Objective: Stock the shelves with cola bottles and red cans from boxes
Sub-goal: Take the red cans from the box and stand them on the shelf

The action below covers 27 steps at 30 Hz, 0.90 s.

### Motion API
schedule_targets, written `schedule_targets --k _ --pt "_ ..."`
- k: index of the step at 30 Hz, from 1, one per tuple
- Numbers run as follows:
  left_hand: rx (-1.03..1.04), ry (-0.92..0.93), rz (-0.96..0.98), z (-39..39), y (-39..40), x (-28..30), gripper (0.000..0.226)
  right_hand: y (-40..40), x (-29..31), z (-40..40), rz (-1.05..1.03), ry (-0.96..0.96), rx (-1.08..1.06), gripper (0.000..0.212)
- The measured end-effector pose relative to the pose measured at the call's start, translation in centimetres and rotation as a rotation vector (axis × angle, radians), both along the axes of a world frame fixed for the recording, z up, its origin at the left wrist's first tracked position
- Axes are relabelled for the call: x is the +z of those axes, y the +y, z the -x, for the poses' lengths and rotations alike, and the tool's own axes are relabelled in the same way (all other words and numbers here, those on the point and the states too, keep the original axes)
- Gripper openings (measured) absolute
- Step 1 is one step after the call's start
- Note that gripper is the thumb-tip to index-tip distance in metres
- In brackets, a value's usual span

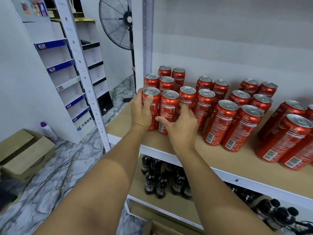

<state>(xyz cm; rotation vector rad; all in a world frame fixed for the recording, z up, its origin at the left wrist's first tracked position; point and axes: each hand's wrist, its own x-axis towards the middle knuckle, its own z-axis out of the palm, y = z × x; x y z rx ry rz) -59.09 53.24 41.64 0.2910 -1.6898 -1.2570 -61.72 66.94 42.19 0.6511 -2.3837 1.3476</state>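
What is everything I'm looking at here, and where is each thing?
Red aluminium drink cans: about twenty, red with silver tops, paired rows on the upper shelf.
Tan wooden shelf board: one, white-edged, under the cans.
Dark plastic cola bottles: several, black, shelf below.
Brown cardboard box: one, floor at left.
Black pedestal fan: one, behind the shelf post.
White bottle with purple cap: one, floor by the wall.
Left hand: holds the front-left can.
Right hand: holds the can beside it.

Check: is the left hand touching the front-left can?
Touching. The head view shows the left hand wrapped round the front-left can, thumb lying across its face just under the rim.
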Motion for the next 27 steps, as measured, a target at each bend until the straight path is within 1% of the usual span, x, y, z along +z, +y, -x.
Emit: schedule_targets --k 3,6,10,12,13,15,17,19,21,23,25,27 --pt "-0.011 -0.013 -0.016 0.0 0.1 0.0 0.035 0.0 0.0 -0.1 0.0 0.0 -0.002 0.082" --pt "-0.049 -0.013 -0.048 -0.2 0.1 -0.2 0.044 0.0 0.1 -0.3 0.005 -0.001 -0.002 0.08" --pt "-0.153 -0.068 -0.154 -1.1 0.1 -1.3 0.05 0.1 -0.1 -0.6 0.026 -0.023 0.012 0.085" --pt "-0.163 -0.063 -0.198 -2.0 0.4 -1.5 0.051 0.5 -0.5 -1.1 0.046 -0.054 0.02 0.086" --pt "-0.149 -0.052 -0.198 -2.6 0.8 -1.5 0.051 0.9 -0.8 -1.4 0.05 -0.077 0.028 0.083" --pt "-0.076 -0.051 -0.122 -4.1 2.0 -1.5 0.046 2.0 -1.5 -2.5 0.055 -0.086 0.051 0.073" --pt "0.052 -0.048 -0.03 -5.9 3.7 -2.3 0.039 3.4 -2.6 -3.9 0.075 -0.033 0.088 0.063" --pt "0.228 -0.014 0.024 -7.8 5.4 -4.1 0.036 5.0 -4.0 -5.4 0.132 0.008 0.126 0.052" --pt "0.32 0.005 0.001 -9.6 7.2 -6.6 0.032 6.7 -5.9 -6.7 0.165 0.053 0.144 0.042" --pt "0.328 -0.013 -0.027 -11.1 9.1 -9.7 0.023 8.4 -8.3 -7.6 0.139 0.06 0.162 0.038" --pt "0.291 -0.053 -0.054 -12.1 11.0 -13.6 0.016 9.8 -11.9 -7.9 0.103 0.025 0.171 0.037" --pt "0.246 -0.147 -0.101 -12.8 12.6 -18.7 0.013 11.2 -16.6 -7.9 0.064 -0.027 0.154 0.036"
